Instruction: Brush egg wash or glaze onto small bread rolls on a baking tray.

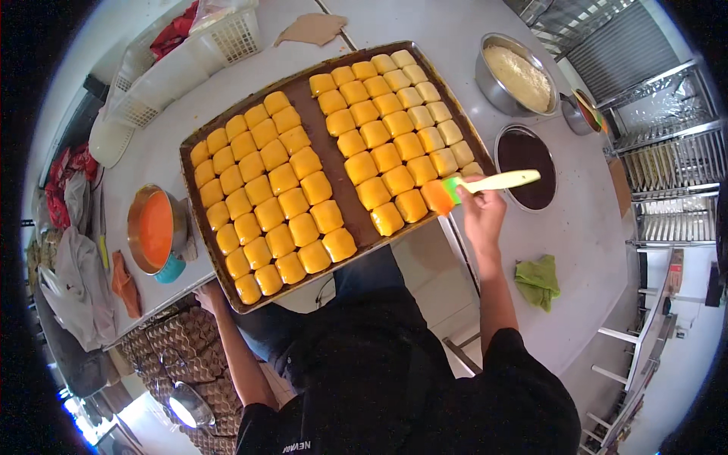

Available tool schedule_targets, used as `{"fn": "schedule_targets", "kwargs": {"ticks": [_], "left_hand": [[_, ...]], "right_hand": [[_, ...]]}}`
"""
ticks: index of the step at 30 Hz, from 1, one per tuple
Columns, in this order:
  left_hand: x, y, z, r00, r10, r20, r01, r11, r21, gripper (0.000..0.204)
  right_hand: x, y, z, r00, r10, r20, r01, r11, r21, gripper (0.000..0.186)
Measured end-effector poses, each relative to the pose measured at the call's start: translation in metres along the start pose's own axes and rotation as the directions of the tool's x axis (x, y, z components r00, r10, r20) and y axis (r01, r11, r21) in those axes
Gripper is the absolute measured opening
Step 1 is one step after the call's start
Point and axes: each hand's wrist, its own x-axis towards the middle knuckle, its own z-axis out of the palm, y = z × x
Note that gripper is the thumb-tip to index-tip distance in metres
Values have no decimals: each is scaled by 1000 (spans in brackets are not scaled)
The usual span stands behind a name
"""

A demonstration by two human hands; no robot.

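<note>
My right hand (483, 216) is closed round a pastry brush (500, 180) with a pale yellow handle and a green neck. Its orange bristles touch the buns at the near right corner of a large dark baking tray (334, 178). Two blocks of small buns (282, 178) fill the tray, with a bare strip between them. Most are coated glossy yellow; the pale buns (419, 117) along the right side look uncoated or thinly coated. My left hand (205, 296) is by the table edge, close to the tray's near left corner, its fingers mostly hidden.
A metal bowl of orange liquid (155, 231) stands left of the tray, beside an orange cloth (125, 284). On the right are a bowl of pale crumbs (517, 80), a round pan with dark contents (527, 167) and a green cloth (537, 282). White plastic baskets (163, 83) sit far left.
</note>
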Motion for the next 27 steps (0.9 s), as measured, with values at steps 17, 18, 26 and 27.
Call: {"fn": "schedule_targets", "kwargs": {"ticks": [17,18,26,27], "left_hand": [[-24,35,-18,998,47,-33,-45,998,44,54],[-18,30,-11,998,41,-52,-39,998,44,53],[-24,44,-24,998,36,-60,-31,996,86,51],[-23,41,-24,999,32,-35,-28,994,106,51]], "right_hand": [[24,-21,34,994,-39,-100,19,981,-194,16],[29,-18,36,994,-41,-101,20,980,-198,16],[65,-9,40,980,30,-197,-35,999,-18,18],[68,-1,43,994,-22,-104,5,986,-164,19]]}}
